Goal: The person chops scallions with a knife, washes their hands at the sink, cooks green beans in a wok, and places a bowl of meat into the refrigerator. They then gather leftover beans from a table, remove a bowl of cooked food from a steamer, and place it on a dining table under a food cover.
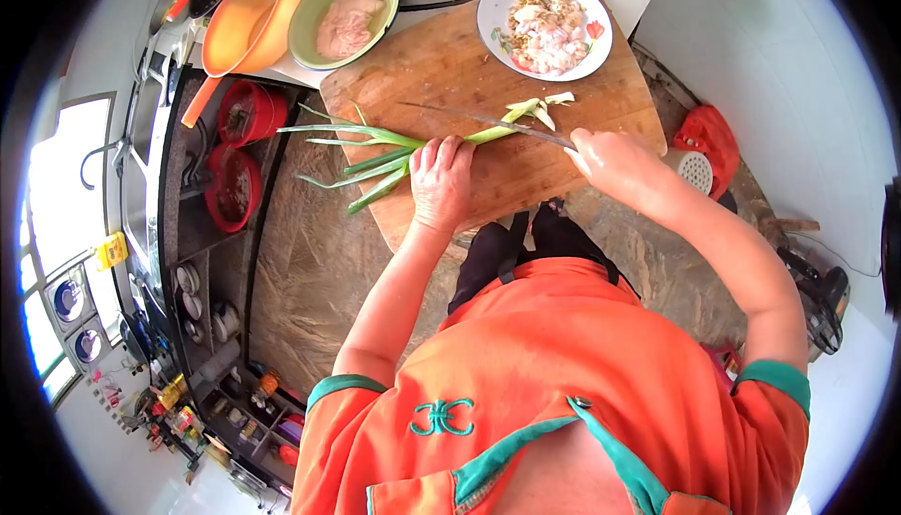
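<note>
Lying on the board (526,180), scallions (486,133) are pinned mid-stalk by L hand (441,180), fingers curled round, prob. for steadiness; knife (549,137) is gripped in R hand (608,163), blade over pale stalk.

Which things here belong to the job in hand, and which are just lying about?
In the job: green onions (left hand), knife (right hand), wooden cutting board; probably the floral plate of chopped food and green bowl of pale meat.

Seemingly lying about: red bag, white perforated basket, orange plastic bowl.
</note>
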Motion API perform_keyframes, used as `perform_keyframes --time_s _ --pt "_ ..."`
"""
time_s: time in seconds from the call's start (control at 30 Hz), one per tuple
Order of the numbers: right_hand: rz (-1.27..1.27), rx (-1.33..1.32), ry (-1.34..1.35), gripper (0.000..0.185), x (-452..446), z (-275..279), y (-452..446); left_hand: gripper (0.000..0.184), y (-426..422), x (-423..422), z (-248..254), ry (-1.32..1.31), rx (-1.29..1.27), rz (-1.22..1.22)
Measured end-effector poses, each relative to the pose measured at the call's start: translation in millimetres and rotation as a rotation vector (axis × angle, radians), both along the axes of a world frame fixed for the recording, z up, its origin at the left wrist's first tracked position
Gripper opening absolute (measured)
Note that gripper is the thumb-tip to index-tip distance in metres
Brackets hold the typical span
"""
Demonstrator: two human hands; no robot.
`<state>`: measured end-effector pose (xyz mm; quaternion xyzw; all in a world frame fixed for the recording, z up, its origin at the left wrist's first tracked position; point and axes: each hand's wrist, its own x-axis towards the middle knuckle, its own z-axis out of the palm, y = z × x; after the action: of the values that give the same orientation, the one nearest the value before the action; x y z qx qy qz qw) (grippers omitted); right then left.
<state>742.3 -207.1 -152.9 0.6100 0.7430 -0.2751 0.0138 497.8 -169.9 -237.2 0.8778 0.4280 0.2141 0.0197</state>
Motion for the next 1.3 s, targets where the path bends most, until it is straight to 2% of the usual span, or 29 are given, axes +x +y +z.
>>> perform_keyframes --time_s 0.1,0.33,0.43,0.67,0.77,0.93,1.13,1.3 --pt "0.028 0.023 -0.013 0.022 -5 5 3 0.026 0 -3 -11 0.022 0.012 0.005" --pt "0.112 0.047 -0.043 0.02 -4 -9 17 0.024 5 -5 -11 -0.012 -0.003 -0.075" --pt "0.084 -0.025 -0.026 0.02 -13 -10 24 0.024 6 -7 -11 -0.035 -0.007 -0.095" --pt "0.037 0.093 0.058 0.024 -24 -38 36 0.023 6 -9 -15 -0.042 -0.012 -0.116" --pt "0.005 0.032 -0.009 0.023 -9 -12 20 0.022 5 -8 -17 -0.048 0.006 -0.098" --pt "0.14 0.065 -0.067 0.021 -3 6 -1 0.022 6 -6 -20 -0.043 0.056 -0.077" --pt "0.11 0.004 -0.002 0.02 -19 -7 14 0.022 5 -7 -21 -0.017 0.014 -0.077" --pt "0.11 0.093 0.109 0.024 -54 -37 41 0.022 4 -6 -20 -0.014 -0.01 -0.073"
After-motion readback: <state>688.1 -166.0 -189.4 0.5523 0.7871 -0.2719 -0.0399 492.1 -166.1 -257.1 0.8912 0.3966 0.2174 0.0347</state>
